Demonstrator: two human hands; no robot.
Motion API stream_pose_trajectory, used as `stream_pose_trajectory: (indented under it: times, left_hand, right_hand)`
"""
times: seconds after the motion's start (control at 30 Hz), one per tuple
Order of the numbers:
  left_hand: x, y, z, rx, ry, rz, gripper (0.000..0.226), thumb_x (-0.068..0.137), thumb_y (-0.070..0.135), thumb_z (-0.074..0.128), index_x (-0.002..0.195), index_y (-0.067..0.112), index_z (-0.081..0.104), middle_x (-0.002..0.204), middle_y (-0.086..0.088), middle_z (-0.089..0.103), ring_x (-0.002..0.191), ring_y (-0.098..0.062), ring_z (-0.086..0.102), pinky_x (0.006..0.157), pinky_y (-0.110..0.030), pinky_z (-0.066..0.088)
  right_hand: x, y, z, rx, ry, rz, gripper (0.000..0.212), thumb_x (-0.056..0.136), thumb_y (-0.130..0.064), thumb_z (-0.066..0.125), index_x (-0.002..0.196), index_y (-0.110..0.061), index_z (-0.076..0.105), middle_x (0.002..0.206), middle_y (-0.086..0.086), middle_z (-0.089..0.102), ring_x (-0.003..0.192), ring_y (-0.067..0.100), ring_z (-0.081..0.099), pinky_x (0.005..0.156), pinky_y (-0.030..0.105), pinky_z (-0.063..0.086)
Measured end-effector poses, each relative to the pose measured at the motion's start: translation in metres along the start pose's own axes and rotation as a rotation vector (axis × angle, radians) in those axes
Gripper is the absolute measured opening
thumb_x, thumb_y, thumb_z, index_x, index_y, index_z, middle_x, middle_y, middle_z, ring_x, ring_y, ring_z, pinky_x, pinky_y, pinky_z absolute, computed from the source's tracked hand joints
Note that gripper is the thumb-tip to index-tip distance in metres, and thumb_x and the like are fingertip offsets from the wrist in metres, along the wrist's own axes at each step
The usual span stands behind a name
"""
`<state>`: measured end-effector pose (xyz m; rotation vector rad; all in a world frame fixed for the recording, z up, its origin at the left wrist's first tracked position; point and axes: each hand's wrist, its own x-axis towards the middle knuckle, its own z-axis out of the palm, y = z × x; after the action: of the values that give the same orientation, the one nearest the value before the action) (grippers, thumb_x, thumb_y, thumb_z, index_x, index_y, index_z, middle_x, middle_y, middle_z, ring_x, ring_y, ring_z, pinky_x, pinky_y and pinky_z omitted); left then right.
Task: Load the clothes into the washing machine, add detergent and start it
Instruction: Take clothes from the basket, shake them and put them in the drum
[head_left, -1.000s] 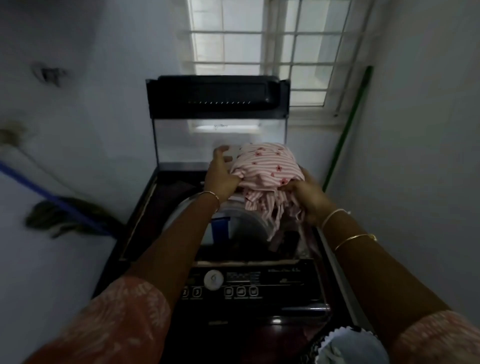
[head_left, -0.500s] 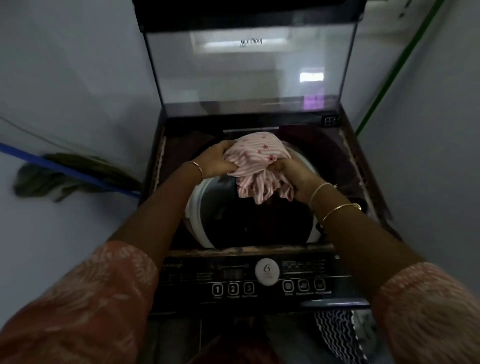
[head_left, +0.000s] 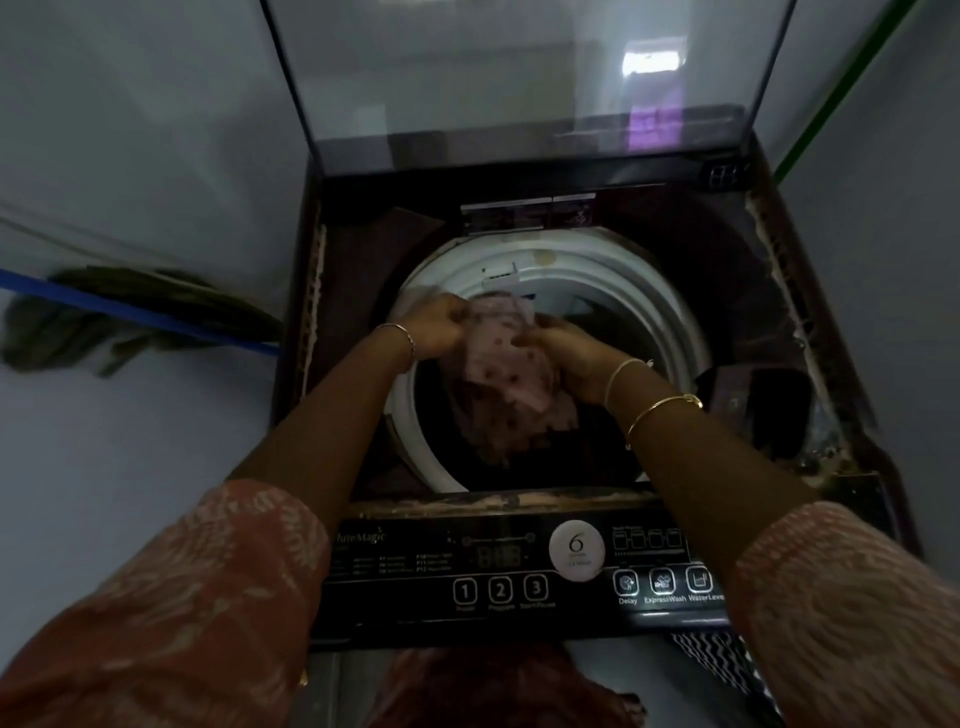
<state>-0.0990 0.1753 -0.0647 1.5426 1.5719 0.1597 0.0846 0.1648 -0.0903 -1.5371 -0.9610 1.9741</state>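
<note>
Loading stage: both hands, left hand (head_left: 434, 332) and right hand (head_left: 563, 358), are closed on a bunched pink striped cloth garment (head_left: 506, 384) at frame centre, over the white round drum opening (head_left: 649, 306). Garment hangs lengthwise, loose end toward the lower frame. Detergent and start still to do; glass lid (head_left: 519, 78) is up.

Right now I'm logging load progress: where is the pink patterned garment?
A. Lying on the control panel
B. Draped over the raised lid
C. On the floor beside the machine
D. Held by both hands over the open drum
D: the left hand and right hand both grip the pink garment above the open drum.
</note>
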Motion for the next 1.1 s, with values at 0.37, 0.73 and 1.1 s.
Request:
stream_pose_trajectory:
  times: [0.37,0.73,1.1]
  left_hand:
    - [-0.016,0.026,0.029,-0.171,0.082,-0.068,0.040,0.091,0.005,0.054,0.131,0.008,0.055,0.114,-0.005,0.056,0.102,-0.017,0.054,0.082,-0.018,0.040]
    - [-0.066,0.172,0.104,-0.392,0.116,0.079,0.019,0.096,0.010,0.051,0.084,0.023,0.057,0.080,0.004,0.058,0.068,-0.008,0.052,0.061,-0.020,0.039]
    - [-0.120,0.339,0.274,-0.451,-0.156,0.296,0.024,0.097,0.011,0.050,0.120,0.011,0.057,0.107,-0.005,0.062,0.087,-0.016,0.060,0.082,-0.028,0.050]
  right_hand:
    - [-0.032,-0.007,-0.018,-0.062,0.136,-0.012,0.031,0.093,-0.015,0.055,0.121,-0.003,0.061,0.106,0.011,0.065,0.081,0.016,0.059,0.059,0.023,0.045]
    - [-0.174,-0.031,-0.122,0.103,0.238,-0.215,0.011,0.095,-0.023,0.051,0.093,-0.021,0.062,0.090,-0.002,0.066,0.076,0.012,0.060,0.067,0.026,0.042]
    - [-0.339,0.054,-0.269,0.272,0.480,-0.346,0.017,0.099,-0.024,0.041,0.109,-0.022,0.055,0.089,-0.008,0.062,0.082,0.007,0.056,0.076,0.024,0.040]
